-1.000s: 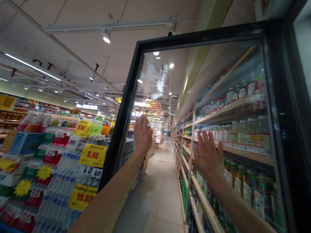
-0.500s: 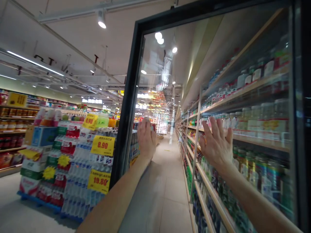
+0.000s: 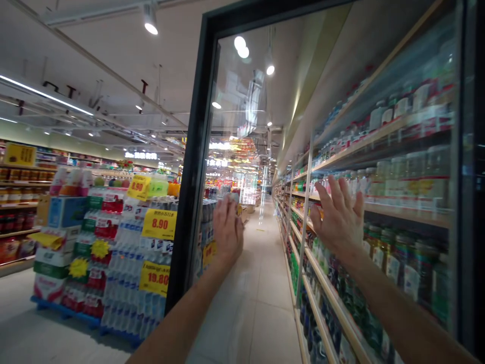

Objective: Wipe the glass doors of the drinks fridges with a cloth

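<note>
A tall glass door with a black frame point(image 3: 189, 151) stands open in front of me. My left hand point(image 3: 227, 232) is raised near the left part of its glass, fingers pointing up and bent close together. A small pale patch shows at those fingertips; I cannot make out what it is. Further right, my right hand point(image 3: 337, 215) is held up at the glass with its fingers spread, and nothing is in it. Whether either palm touches the pane is hard to tell. Through the glass, shelves of bottled drinks point(image 3: 397, 177) show on the right.
Stacked packs of bottled water point(image 3: 129, 283) with yellow price signs point(image 3: 159, 223) stand left of the door on a blue pallet point(image 3: 68, 312). Shelves with jars point(image 3: 18, 194) line the far left. A tiled aisle point(image 3: 257, 283) runs ahead beyond the glass.
My left hand has moved down along the glass. My right hand stays almost in place with fingers spread. The view has shifted slightly, so the door frame appears further left and higher.
</note>
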Motion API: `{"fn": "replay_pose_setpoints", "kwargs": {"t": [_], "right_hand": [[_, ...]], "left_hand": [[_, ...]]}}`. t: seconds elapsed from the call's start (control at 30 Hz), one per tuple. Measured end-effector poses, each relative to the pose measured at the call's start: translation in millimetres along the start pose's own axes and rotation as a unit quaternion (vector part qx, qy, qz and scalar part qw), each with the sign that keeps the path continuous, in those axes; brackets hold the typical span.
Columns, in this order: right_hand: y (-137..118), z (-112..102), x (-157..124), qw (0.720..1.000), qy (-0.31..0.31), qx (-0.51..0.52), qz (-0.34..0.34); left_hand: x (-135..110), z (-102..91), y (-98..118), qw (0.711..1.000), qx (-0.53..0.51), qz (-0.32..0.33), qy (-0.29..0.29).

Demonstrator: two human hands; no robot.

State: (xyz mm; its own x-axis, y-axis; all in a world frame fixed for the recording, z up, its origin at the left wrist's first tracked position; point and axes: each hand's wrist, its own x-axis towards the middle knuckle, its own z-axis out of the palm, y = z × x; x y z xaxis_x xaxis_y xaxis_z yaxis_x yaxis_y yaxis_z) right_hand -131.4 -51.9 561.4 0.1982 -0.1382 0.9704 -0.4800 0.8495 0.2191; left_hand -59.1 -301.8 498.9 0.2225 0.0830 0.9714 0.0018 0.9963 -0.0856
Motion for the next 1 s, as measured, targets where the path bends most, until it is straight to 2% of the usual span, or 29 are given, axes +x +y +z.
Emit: {"fn": "replay_pose_setpoints", "kwargs": {"t": [0.07,0.13,0.17,0.2,0.3,0.33,0.37,0.43,0.5,0.53,0.57,0.6,0.67,0.73,0.8,0.9,0.93,0.97,1.0], "right_hand": [[1.3,0.6,-0.2,1.000,0.006,0.003,-0.004],[2.4,1.0,-0.6,1.000,0.012,0.003,-0.007],[2.7,1.1,-0.8,1.000,0.014,0.001,-0.008],[2.9,1.0,-0.9,1.000,0.015,-0.001,-0.010],[2.8,0.8,-1.1,1.000,0.015,-0.005,-0.009],[2.8,0.7,-1.1,1.000,0.014,-0.006,-0.007],[2.9,0.6,-1.0,1.000,0.015,-0.006,-0.006],[3.4,0.4,-0.9,1.000,0.015,-0.004,-0.006],[4.0,0.1,-0.8,1.000,0.017,-0.004,-0.007],[4.2,-0.1,-0.8,1.000,0.019,-0.005,-0.008],[4.4,-0.2,-0.7,1.000,0.020,-0.007,-0.009],[4.4,-0.4,-0.6,1.000,0.021,-0.009,-0.008],[4.1,-0.7,-0.4,1.000,0.020,-0.012,-0.007],[3.6,-0.9,-0.3,1.000,0.016,-0.011,-0.004],[3.4,-1.0,-0.3,1.000,0.013,-0.005,-0.002],[3.9,-0.7,-0.7,1.000,0.006,0.011,0.000],[4.2,-0.5,-0.8,1.000,0.005,0.016,0.001],[4.5,-0.3,-1.0,1.000,0.004,0.018,0.000],[4.6,-0.1,-1.0,1.000,0.004,0.019,-0.001]], "left_hand": [[-5.5,0.6,25.0,0.990,-0.031,0.114,-0.083],[-1.5,-0.8,30.4,0.972,-0.046,0.186,-0.138],[3.4,-1.9,24.9,0.974,-0.042,0.178,-0.136],[8.9,-2.9,16.3,0.983,-0.031,0.141,-0.112],[18.7,-3.8,-3.9,1.000,0.012,-0.011,0.004],[17.4,-3.3,-2.1,0.999,0.017,-0.028,0.016],[13.7,-2.6,4.6,1.000,0.012,-0.016,0.005],[3.1,-1.9,25.9,0.994,-0.017,0.088,-0.062],[-4.2,-2.5,41.0,0.972,-0.038,0.195,-0.122],[-4.3,-3.2,41.2,0.967,-0.036,0.214,-0.134],[-1.8,-4.0,36.1,0.971,-0.025,0.199,-0.129],[2.8,-4.7,26.9,0.983,-0.006,0.150,-0.109],[13.7,-5.1,6.1,0.999,0.030,0.022,-0.036],[19.1,-3.9,-1.6,0.998,0.042,-0.040,0.016],[14.3,-1.6,11.7,1.000,0.024,-0.002,-0.006],[-0.8,1.5,42.9,0.980,-0.027,0.171,-0.100],[-3.2,2.1,46.5,0.972,-0.034,0.205,-0.113],[-2.9,2.4,44.6,0.971,-0.031,0.207,-0.111],[0.0,2.3,37.7,0.980,-0.020,0.176,-0.094]]}}
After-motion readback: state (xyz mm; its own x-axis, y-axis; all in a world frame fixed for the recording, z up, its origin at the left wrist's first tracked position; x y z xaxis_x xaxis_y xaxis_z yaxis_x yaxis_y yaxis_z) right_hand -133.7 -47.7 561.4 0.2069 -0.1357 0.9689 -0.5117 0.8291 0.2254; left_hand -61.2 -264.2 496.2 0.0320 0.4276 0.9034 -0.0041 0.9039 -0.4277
